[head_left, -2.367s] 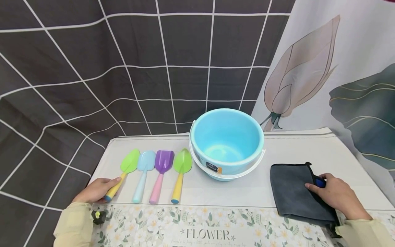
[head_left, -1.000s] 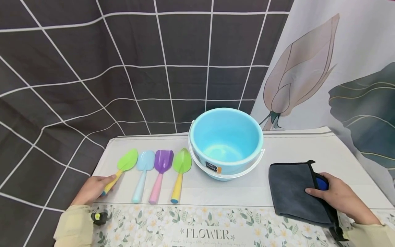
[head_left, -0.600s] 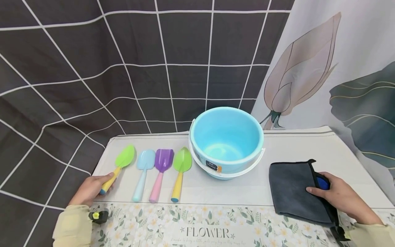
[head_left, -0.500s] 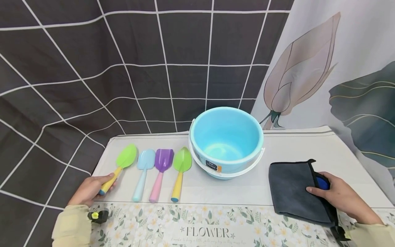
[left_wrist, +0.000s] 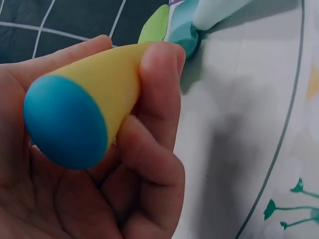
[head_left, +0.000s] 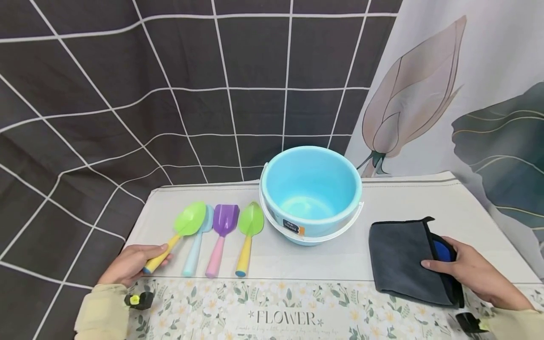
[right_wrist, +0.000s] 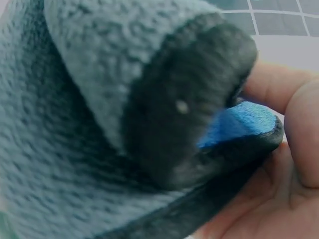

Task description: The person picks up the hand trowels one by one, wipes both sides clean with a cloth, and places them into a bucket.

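My left hand (head_left: 133,264) grips the yellow handle of a toy trowel with a green blade (head_left: 190,218). The blade overlaps a light blue toy shovel (head_left: 193,255) in the head view. In the left wrist view the blue end of the handle (left_wrist: 67,122) faces the camera, with fingers curled round the yellow part. At the right, my right hand (head_left: 471,271) pinches the edge of a folded grey cloth (head_left: 408,259) with black trim. Its blue underside (right_wrist: 239,122) shows at the fold in the right wrist view.
A purple shovel with a pink handle (head_left: 223,231) and a second green trowel (head_left: 250,224) lie in the row. A light blue bucket (head_left: 312,189) with a white handle stands behind, mid-table. A floral mat printed FLOWER (head_left: 280,309) covers the front of the table.
The left hand has raised the green trowel, drawn it left, then swung it right over the light blue shovel. The right hand has shifted slightly, still holding the cloth.
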{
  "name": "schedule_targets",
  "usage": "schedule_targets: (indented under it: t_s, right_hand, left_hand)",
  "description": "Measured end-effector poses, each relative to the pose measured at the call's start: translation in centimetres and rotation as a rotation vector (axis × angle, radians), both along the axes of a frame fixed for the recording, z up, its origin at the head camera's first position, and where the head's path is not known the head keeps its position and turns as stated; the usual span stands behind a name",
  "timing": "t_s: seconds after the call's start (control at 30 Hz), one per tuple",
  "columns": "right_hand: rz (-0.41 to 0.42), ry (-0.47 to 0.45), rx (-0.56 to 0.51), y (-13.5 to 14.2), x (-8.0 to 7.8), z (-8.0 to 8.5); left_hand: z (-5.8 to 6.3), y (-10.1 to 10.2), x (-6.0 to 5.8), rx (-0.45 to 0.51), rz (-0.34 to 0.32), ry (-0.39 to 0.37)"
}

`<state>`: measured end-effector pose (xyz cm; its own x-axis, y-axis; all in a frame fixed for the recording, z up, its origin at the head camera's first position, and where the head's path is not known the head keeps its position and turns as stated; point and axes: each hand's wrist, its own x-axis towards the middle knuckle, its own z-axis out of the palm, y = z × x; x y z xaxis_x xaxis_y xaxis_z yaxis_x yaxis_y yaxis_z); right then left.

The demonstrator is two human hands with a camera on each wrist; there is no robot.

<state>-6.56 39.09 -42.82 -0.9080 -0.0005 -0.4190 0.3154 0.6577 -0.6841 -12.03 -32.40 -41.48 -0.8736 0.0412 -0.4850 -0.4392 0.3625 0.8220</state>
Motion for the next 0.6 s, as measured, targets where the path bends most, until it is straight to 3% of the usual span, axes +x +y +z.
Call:
schedule_targets:
  t_s: [0.2, 0.47, 0.6]
  right_hand:
    - [-0.024, -0.003, -0.137, -0.2, 0.6, -0.3]
    - [-0.111, 0.038, -0.256, -1.4, 1.4, -0.2]
    - [-0.11, 0.057, -0.232, -2.1, 2.0, 0.4]
  left_hand:
    - [0.5, 0.8, 0.3, -0.135, -0.052, 0.042]
    - [1.5, 2.0, 0.7, -0.161, -0.138, 0.096]
    - [1.9, 2.8, 1.0, -0.155, -0.197, 0.139]
